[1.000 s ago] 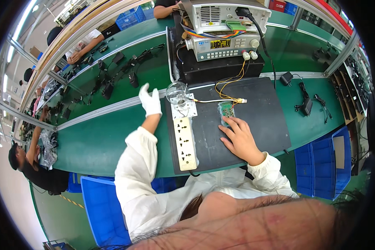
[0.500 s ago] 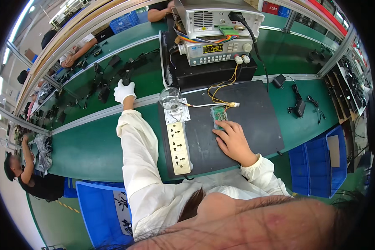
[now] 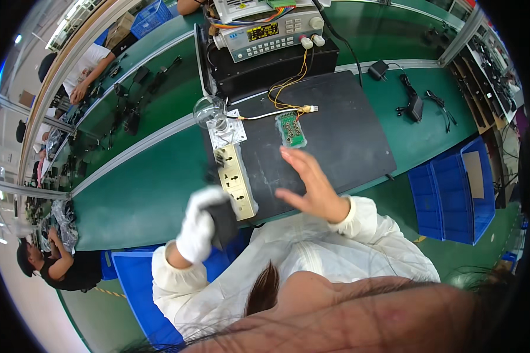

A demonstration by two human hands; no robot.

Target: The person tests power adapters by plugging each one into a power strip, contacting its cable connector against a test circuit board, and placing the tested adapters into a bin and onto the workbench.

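My left hand (image 3: 199, 225), in a white glove, holds a black block-shaped adapter (image 3: 222, 222) close to my chest, in front of the near end of a cream power strip (image 3: 235, 181). My bare right hand (image 3: 310, 185) hovers open above the black mat (image 3: 341, 132), fingers spread, touching nothing. A small green circuit board (image 3: 291, 130) lies on the mat beyond that hand, wired by yellow and orange leads to a grey bench instrument (image 3: 271, 34).
A clear glass dome (image 3: 209, 110) stands at the power strip's far end. Black adapters and cables (image 3: 416, 103) lie on the green bench at right. Blue bins (image 3: 453, 194) sit at right and below left. Other people work at the far belt and lower left.
My left hand came back from the far belt to my chest, now holding a black adapter. My right hand lifted off the green board and opened above the mat.
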